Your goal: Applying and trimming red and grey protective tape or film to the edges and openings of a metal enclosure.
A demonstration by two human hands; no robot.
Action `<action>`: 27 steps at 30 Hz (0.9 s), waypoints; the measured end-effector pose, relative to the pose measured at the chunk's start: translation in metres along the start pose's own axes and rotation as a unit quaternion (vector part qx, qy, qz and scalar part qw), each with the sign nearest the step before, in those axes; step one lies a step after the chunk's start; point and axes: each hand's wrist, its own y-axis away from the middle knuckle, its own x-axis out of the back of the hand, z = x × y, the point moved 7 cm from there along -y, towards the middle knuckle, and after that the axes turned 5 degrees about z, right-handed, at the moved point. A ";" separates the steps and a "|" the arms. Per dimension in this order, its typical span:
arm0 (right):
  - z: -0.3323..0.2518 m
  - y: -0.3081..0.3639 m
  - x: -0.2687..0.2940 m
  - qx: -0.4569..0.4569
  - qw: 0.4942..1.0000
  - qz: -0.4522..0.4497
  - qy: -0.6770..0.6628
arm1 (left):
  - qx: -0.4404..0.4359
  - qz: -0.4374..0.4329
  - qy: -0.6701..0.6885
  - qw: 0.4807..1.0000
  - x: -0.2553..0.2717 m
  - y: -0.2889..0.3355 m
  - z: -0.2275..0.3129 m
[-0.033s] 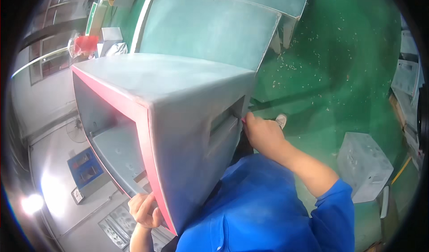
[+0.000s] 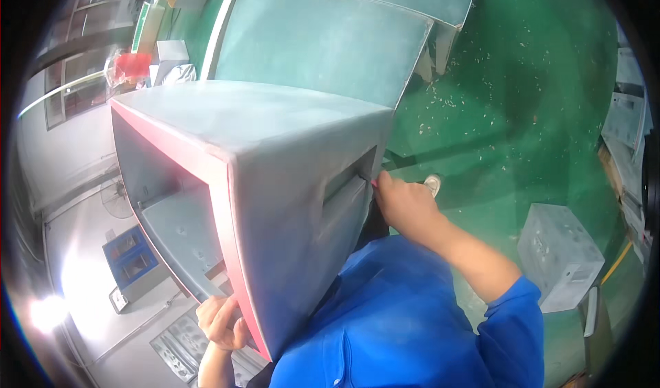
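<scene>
A large grey box-shaped housing (image 2: pixel 292 202) stands tilted before my body, its open front framed by a pink-edged rim (image 2: pixel 227 195). A rectangular slot (image 2: pixel 347 182) is cut into the side facing me. My left hand (image 2: pixel 221 323) is closed round the lower end of the pink rim, fingers curled over its edge. At the rear edge of the same side, beside the slot, my right hand (image 2: pixel 405 201) is closed in a pinch. A small pinkish bit shows at its fingertips, too small to name.
Grey-green work tables (image 2: pixel 323 44) extend behind the housing. On the green floor at right sits another grey box (image 2: pixel 560 257), near stacked panels (image 2: pixel 624 120). A blue-framed unit (image 2: pixel 130 257) and a fan (image 2: pixel 117 199) are at left. Pale scraps litter the floor.
</scene>
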 end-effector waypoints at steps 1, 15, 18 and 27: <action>-0.001 -0.002 0.002 -0.004 1.000 -0.012 0.002 | -0.004 0.000 -0.003 1.000 0.001 0.000 0.001; 0.027 -0.004 0.011 -0.139 0.966 -0.051 -0.214 | -0.008 -0.005 0.016 1.000 0.000 0.001 -0.001; 0.032 -0.001 0.013 -0.138 0.946 -0.068 -0.286 | -0.012 0.001 0.013 1.000 0.000 0.000 0.001; 0.026 -0.010 0.003 -0.136 0.947 -0.165 -0.239 | 0.028 -0.024 0.023 0.999 -0.001 -0.001 -0.001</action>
